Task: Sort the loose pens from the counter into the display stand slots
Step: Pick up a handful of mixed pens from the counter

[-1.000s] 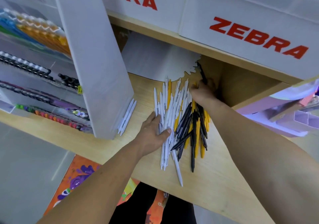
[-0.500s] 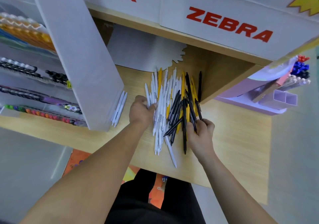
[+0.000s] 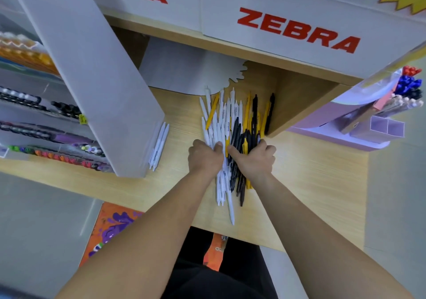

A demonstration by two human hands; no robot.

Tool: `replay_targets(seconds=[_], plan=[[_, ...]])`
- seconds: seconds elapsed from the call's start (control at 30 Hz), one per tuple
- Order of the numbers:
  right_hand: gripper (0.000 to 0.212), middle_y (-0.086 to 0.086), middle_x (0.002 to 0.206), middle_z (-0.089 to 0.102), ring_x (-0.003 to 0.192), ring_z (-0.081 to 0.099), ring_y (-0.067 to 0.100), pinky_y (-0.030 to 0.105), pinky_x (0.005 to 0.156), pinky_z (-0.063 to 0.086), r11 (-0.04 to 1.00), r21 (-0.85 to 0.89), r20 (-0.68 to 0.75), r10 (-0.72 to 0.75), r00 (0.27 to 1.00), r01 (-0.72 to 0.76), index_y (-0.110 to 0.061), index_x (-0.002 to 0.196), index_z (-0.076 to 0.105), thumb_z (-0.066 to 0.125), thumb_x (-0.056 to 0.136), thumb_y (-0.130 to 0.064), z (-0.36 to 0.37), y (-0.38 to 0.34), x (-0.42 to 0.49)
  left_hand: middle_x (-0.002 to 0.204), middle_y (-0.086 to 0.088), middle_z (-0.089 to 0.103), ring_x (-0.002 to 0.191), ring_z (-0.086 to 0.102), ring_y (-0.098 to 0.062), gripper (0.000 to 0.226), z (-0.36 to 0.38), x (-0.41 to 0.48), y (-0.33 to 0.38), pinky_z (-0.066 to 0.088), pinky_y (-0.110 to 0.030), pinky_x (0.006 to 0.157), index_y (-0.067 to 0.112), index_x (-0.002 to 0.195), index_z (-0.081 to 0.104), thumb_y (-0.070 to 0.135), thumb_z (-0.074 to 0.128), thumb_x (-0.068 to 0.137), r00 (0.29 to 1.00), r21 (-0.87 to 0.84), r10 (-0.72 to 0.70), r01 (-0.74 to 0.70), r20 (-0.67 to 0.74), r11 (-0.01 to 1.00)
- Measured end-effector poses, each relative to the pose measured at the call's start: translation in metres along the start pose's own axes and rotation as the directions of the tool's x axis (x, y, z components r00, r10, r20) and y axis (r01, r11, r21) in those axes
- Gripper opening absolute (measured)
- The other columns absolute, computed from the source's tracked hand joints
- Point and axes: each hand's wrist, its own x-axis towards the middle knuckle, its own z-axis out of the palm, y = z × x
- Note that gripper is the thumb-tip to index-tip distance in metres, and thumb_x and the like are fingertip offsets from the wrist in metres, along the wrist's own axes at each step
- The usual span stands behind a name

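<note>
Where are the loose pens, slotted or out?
Out: pens lie piled on the counter, left hand and right hand gripping them.

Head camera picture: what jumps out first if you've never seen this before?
The pile of pens, white, yellow and black, lies fanned out on the wooden counter, with the left hand and right hand gripping it from either side. Next come the big red ZEBRA letters on the white panel above. At the left is the white display stand, its rows full of coloured pens.
</note>
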Motion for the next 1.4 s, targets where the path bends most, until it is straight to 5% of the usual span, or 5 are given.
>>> replay_targets(seconds=[0.43,0.63,0.8,1.03,1.4], plan=[[0.029,-0.005,0.111,0.062,0.093,0.060,0.006,0.026,0.074,0.049,0.906,0.421,0.208,-0.126,0.970,0.027,-0.025,0.123,0.045,0.060,0.101,-0.036,-0.020,0.016,0.004,0.121,-0.001,0.063,0.109,0.063,-0.019,0.044,0.028,-0.008,0.019,0.055,-0.039,0.098,0.017,0.139,0.041,0.035,0.061,0.104,0.957,-0.336,0.007,0.095,0.290,0.937],[0.033,-0.011,0.114,0.062,0.097,0.059,-0.003,0.015,0.072,0.047,0.852,0.523,0.272,-0.164,0.948,-0.002,-0.027,0.132,0.043,0.058,0.103,-0.033,-0.029,0.023,0.004,0.121,-0.003,0.065,0.101,0.065,-0.013,0.035,0.031,-0.017,0.028,0.054,-0.030,0.075,0.017,0.134,0.046,0.023,0.063,0.104,0.920,-0.520,-0.014,0.234,0.391,0.821],[0.027,-0.006,0.110,0.062,0.097,0.061,0.007,0.015,0.067,0.043,0.859,0.512,0.210,-0.128,0.969,0.003,-0.024,0.126,0.047,0.058,0.104,-0.034,-0.033,0.027,0.008,0.123,-0.003,0.067,0.111,0.066,-0.020,0.032,0.033,-0.018,0.025,0.056,-0.045,0.100,0.021,0.135,0.049,0.029,0.060,0.106,0.938,-0.470,0.033,0.142,0.344,0.871],[0.023,-0.002,0.095,0.062,0.086,0.061,0.026,0.033,0.071,0.044,0.944,0.285,-0.012,-0.172,0.985,0.169,-0.015,0.124,0.046,0.052,0.105,-0.025,-0.036,0.039,0.006,0.103,-0.003,0.057,0.079,0.056,-0.010,0.026,0.017,-0.012,0.015,0.045,-0.010,0.053,0.018,0.131,0.043,0.013,0.051,0.107,0.965,-0.314,0.192,-0.130,0.176,0.940],[0.024,-0.014,0.114,0.063,0.102,0.062,0.002,0.019,0.078,0.047,0.780,0.626,0.157,-0.147,0.977,0.017,-0.028,0.126,0.050,0.052,0.105,-0.039,-0.041,0.011,-0.010,0.123,-0.004,0.071,0.107,0.070,-0.021,0.035,0.023,-0.041,0.023,0.060,-0.036,0.088,0.027,0.139,0.052,0.029,0.059,0.104,0.907,-0.451,0.195,-0.007,0.372,0.892]])
